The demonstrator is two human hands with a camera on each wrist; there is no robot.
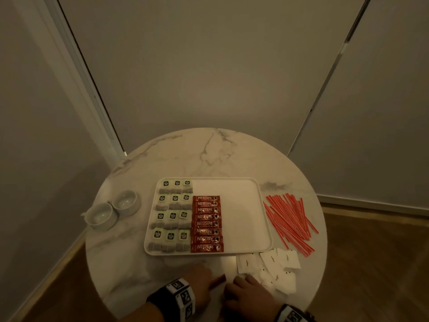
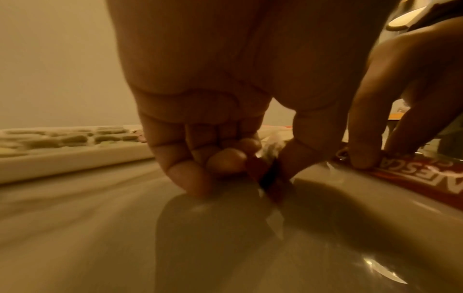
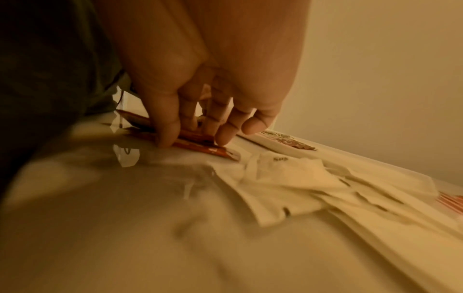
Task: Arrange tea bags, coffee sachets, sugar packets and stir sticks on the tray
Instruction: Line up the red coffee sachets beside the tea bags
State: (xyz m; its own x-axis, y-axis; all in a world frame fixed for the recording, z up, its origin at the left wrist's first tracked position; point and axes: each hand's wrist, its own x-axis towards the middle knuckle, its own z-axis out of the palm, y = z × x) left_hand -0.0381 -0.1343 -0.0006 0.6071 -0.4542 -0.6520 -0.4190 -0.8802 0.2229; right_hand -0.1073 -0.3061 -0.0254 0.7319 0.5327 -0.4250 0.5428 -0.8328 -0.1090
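Round marble-patterned table [image 1: 209,154] filling the lower middle of the head view. Directly on it: white tray [image 1: 241,251] at centre; two white bowls [image 1: 113,209] touching each other, left of the tray; loose heap of red stir sticks [image 1: 290,221] right of the tray; scattered white sugar packets [image 1: 276,266] just below the tray's lower right corner; red coffee sachets [image 1: 219,280] at the bottom centre, near the table's front edge.
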